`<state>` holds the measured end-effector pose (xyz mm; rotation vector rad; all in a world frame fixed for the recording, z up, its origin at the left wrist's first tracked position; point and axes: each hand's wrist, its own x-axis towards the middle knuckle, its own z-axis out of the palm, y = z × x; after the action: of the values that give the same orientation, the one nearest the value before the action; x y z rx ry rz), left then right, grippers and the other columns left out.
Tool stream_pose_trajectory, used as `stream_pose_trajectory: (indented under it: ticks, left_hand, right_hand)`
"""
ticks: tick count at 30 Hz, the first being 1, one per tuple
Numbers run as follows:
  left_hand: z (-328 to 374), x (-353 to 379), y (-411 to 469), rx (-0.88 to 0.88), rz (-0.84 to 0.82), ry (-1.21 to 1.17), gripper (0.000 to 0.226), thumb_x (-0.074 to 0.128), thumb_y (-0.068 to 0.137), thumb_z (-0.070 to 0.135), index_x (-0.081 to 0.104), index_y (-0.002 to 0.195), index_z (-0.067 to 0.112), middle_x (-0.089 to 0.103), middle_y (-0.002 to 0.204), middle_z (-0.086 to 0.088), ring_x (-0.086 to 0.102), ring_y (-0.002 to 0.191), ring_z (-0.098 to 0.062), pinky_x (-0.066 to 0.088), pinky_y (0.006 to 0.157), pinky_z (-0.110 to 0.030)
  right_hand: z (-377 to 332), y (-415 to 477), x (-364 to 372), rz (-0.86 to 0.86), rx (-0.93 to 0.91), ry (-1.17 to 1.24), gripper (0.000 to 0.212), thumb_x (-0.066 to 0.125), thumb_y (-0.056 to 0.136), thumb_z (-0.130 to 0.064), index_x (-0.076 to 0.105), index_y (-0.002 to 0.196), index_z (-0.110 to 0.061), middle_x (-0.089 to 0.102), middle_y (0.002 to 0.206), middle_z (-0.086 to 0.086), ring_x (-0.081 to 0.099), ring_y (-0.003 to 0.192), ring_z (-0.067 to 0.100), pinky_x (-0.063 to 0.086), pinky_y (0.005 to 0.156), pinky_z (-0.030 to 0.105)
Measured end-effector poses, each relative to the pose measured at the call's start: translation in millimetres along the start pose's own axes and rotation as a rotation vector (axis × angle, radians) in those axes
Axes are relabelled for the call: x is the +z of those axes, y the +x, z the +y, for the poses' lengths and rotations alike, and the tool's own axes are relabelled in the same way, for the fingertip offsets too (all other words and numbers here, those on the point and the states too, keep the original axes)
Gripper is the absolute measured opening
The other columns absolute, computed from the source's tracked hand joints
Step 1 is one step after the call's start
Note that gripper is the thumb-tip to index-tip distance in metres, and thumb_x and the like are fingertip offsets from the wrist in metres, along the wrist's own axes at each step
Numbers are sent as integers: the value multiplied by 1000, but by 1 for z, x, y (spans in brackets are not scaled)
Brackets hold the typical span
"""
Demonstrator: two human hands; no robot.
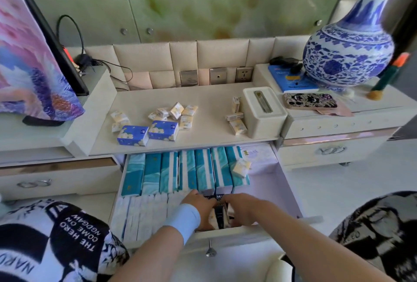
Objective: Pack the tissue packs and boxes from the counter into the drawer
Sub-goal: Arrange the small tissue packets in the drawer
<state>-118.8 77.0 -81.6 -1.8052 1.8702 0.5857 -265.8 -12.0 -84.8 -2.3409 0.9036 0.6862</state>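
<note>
The open drawer [286, 182] holds a row of teal tissue packs [187, 172] at the back and white packs [140, 216] at the front left. A small yellow pack [241, 167] lies on a pale pack at the back right. My left hand [200, 205] and my right hand [243, 207] are both down in the drawer's front, closed around dark-and-cream packs [218, 214]. On the counter [203, 99] lie two blue flowered packs [133, 135] [163, 130], several small yellow packs [178, 111], and more small packs [235, 117] by a cream tissue box [264, 110].
A blue-and-white vase [349, 51], a blue book [293, 81] and a patterned phone [310, 100] stand on the raised right ledge. A screen [27, 44] with cables stands on the left ledge. Closed drawers flank the open one. My knees frame the bottom corners.
</note>
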Motion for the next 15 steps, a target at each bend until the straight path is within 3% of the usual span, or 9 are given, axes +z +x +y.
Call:
stream_pose_trajectory:
  ticks: [4, 8, 11, 15]
  left_hand:
    - [1, -4, 2, 22, -61, 40, 49, 55, 88, 52, 54, 132, 30, 61, 128, -6, 51, 119, -30, 30, 105, -37]
    - [1, -4, 5, 1, -97, 4, 42, 61, 90, 30, 55, 131, 28, 61, 129, -5, 46, 121, -35, 37, 102, -37]
    - [-1, -5, 3, 9, -47, -56, 47, 57, 92, 20, 52, 137, 30, 59, 134, -5, 47, 124, -34, 36, 104, -35]
    - [-10, -14, 3, -20, 128, -293, 33, 49, 95, 14, 61, 124, 25, 64, 120, -5, 61, 107, -30, 50, 90, -38]
  right_hand:
    - [4, 4, 2, -23, 20, 114, 72, 79, 76, -26, 44, 138, -32, 54, 134, 3, 53, 117, 25, 45, 94, 34]
    - [14, 6, 5, -34, 96, 146, 72, 80, 75, -22, 42, 136, -26, 55, 132, 6, 53, 110, 24, 46, 91, 33]
    - [19, 7, 7, -46, 81, 154, 66, 79, 75, -20, 48, 132, -24, 56, 130, 4, 54, 111, 23, 46, 92, 31]
    - [17, 10, -2, 38, 45, 251, 65, 86, 69, -19, 53, 125, -24, 61, 120, 1, 58, 106, 21, 49, 93, 32]
